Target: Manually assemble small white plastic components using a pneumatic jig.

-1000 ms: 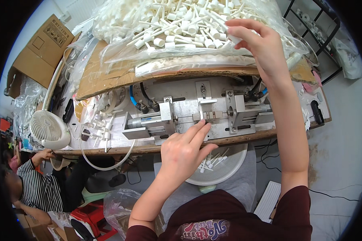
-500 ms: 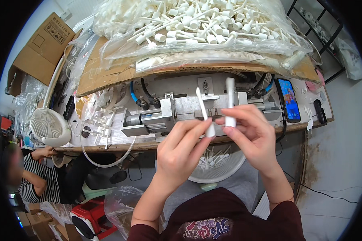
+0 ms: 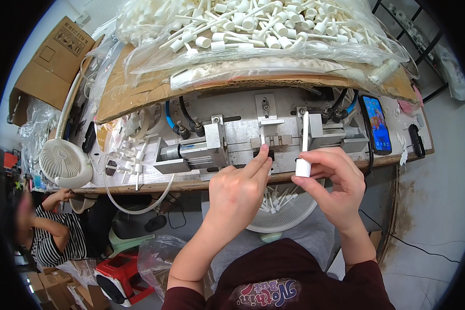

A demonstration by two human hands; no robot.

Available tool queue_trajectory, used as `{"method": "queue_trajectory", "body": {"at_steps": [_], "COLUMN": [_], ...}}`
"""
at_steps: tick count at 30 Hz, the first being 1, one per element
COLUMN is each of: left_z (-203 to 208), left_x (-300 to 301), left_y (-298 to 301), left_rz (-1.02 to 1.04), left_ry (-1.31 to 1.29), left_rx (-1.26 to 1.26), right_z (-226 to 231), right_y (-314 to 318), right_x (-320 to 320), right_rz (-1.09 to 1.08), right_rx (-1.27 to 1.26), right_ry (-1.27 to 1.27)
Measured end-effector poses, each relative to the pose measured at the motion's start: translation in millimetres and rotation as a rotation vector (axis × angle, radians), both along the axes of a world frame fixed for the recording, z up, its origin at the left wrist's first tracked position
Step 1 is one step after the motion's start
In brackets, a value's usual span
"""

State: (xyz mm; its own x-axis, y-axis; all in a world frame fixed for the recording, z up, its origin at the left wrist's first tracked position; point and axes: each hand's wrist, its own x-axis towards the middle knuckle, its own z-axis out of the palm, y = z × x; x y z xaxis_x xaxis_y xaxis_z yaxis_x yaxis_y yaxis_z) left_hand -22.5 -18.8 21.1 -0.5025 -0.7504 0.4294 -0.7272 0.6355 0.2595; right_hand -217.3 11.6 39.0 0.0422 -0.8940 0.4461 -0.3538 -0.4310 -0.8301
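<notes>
In my right hand (image 3: pixel 338 183), thumb and fingers pinch a white ribbed cap with a long stem (image 3: pixel 306 139), held upright in front of the metal fixture. My left hand (image 3: pixel 238 194) reaches to the middle of that fixture (image 3: pixel 280 140), its fingers close together and the index fingertip on a second white stemmed cap (image 3: pixel 263 139). Only part of this second stem shows; its lower end is hidden by the fingers, and so is the thumb. Metal cylinder blocks (image 3: pixel 194 150) flank the fixture on both sides.
A heap of white stemmed caps (image 3: pixel 274 31) lies on plastic over cardboard (image 3: pixel 124 88). Below the bench edge stands a white basket (image 3: pixel 289 222) with more pieces. A phone (image 3: pixel 375 124) is at right, a small fan (image 3: pixel 65 163) at left. Another person (image 3: pixel 54 232) sits far left.
My left hand has lowered its white stemmed cap into the middle of the fixture. My right hand has shifted slightly right and down, still holding its cap, whose narrow stem now shows clearly.
</notes>
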Motion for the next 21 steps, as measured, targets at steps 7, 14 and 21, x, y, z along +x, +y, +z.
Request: {"method": "queue_trajectory", "body": {"at_steps": [7,14,21], "left_z": [14,73,94], "left_x": [8,34,39], "left_y": [-3,-55,-137], "left_rz": [-0.066,0.121,0.217], "left_ry": [0.122,0.373,0.122], "left_rx": [0.140,-0.042,-0.272], "right_z": [-9,-16,-27], "right_y": [8,2,-13], "right_x": [1,6,31], "right_rz": [-0.061,-0.016,0.015], "right_rx": [-0.150,-0.336,-0.412], "right_ry": [0.206,0.596,0.881]}}
